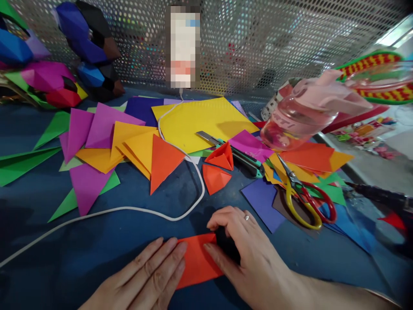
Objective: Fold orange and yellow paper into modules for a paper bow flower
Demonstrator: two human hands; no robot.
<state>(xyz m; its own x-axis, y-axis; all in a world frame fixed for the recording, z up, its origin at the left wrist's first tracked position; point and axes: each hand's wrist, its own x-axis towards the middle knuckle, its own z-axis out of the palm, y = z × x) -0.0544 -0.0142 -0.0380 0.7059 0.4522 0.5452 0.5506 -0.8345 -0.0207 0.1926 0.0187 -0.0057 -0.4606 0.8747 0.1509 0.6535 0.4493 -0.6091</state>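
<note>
A folded strip of orange paper (197,262) lies on the dark blue table at the front. My left hand (151,271) rests flat on its left end, fingers stretched out side by side. At the other end, my right hand (247,254), with a ring on one finger, has its thumb on the paper and its fingers curled around the upper right corner. Two small folded orange paper pieces (221,156) sit beyond my hands. Beside them a green utility knife (247,160) has its blade out. Red-and-yellow scissors (301,193) lie to the right on paper scraps.
A white cable (129,209) curves across the table to a blurred-out upright device (183,47). Folded purple, green and yellow-orange papers (135,144) lie left of a yellow sheet (200,122). A pink bottle (298,116) stands right, near a dark glue-gun-like tool (380,196). Faceted paper shapes (80,36) occupy the far left.
</note>
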